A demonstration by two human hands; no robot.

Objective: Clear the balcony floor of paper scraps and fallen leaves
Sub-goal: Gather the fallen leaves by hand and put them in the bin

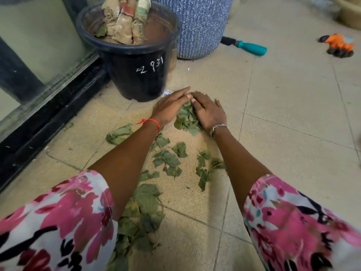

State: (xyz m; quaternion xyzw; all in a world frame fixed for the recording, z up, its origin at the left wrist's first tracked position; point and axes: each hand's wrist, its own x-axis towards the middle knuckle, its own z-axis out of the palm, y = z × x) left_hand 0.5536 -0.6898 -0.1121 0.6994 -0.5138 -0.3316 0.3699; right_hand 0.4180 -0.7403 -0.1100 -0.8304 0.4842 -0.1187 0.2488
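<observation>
Green fallen leaves lie scattered over the beige tiled floor [283, 98]. A small heap of leaves [186, 120] sits between my two hands. My left hand [169, 108] lies flat on the heap's left side, fingers straight. My right hand [208, 110] presses flat on its right side. More loose leaves [168, 159] trail back towards me, and a larger pile [142, 216] lies near my left sleeve. A white paper scrap [167, 92] pokes out at the foot of the black pot.
A black plastic pot [140, 75] with wrapped bundles stands just beyond my hands. Behind it is a blue speckled planter [197, 28]. A teal-handled tool [252, 48] and orange gloves [339, 45] lie farther right. A glass door with a black frame [48, 106] runs along the left.
</observation>
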